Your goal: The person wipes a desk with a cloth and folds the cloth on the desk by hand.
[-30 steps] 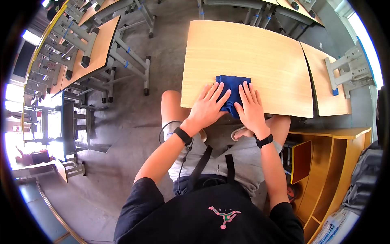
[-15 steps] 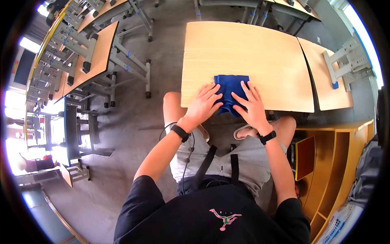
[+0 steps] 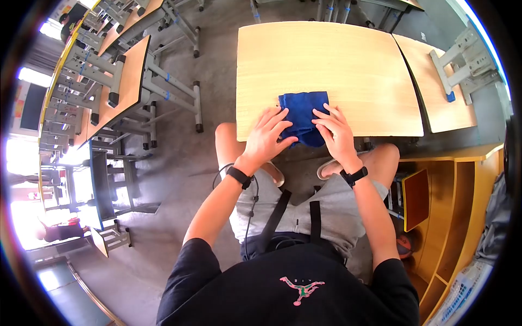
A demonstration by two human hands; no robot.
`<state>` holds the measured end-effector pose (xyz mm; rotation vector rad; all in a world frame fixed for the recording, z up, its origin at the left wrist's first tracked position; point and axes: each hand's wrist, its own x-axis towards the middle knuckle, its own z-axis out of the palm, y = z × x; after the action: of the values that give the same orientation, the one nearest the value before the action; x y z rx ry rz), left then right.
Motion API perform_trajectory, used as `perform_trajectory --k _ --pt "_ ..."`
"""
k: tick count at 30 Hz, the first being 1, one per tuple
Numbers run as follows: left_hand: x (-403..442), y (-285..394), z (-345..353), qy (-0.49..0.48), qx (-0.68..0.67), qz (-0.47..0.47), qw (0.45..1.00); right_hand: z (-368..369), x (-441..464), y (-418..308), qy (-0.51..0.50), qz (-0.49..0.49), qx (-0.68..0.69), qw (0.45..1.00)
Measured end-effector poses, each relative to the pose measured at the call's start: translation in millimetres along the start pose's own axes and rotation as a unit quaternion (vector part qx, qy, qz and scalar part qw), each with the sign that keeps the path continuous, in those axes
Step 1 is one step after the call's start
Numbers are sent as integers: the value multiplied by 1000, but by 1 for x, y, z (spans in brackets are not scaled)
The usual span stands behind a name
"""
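Note:
A folded dark blue cloth point(image 3: 303, 111) lies at the near edge of the light wooden table point(image 3: 326, 60), its lower end reaching over that edge. My left hand point(image 3: 266, 136) rests at the cloth's left side, fingers spread, with the fingertips on its border. On the opposite side my right hand point(image 3: 335, 133) touches the cloth's right border with its fingers apart. Neither hand has the cloth gripped as far as I can see. Black bands circle both wrists.
A second wooden tabletop point(image 3: 435, 87) adjoins on the right, bearing a grey metal frame point(image 3: 462, 65). An open wooden cabinet point(image 3: 462, 217) stands at the lower right, with a ball point(image 3: 404, 245) inside. More desks point(image 3: 122, 89) stand left. A person point(image 3: 66, 27) is far back left.
Both hands have moved apart from the cloth's middle to its sides, so more of it shows. The view has shifted slightly, and the cloth looks a little wider at the bottom.

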<state>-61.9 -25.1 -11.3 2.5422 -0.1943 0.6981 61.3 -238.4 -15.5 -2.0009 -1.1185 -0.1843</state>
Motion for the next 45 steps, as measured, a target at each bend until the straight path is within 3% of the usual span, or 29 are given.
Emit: perform_trajectory --k 7,14,17,30,38,42,45 --pt "-1 -2 3 0 0 -2 1000 -9 2 -11 -32 -14 0 999" --pt "-9 -8 14 -3 18 -8 1000 -3 -3 -7 15 -10 3 1000" --pt "-2 5 1 -39 -5 -19 999 -3 -2 -8 20 4 30 999" --pt "-5 1 6 -25 -20 -39 999 -9 0 -18 17 12 119 993" --pt "-2 8 -5 -49 -23 -28 998 -14 5 -21 -31 -64 61 996" --pt "2 11 -7 -59 -44 -63 995 -14 6 -21 -30 12 122 992" --pt "9 11 -12 -78 -75 -101 989 -16 14 -20 -39 124 201 971"
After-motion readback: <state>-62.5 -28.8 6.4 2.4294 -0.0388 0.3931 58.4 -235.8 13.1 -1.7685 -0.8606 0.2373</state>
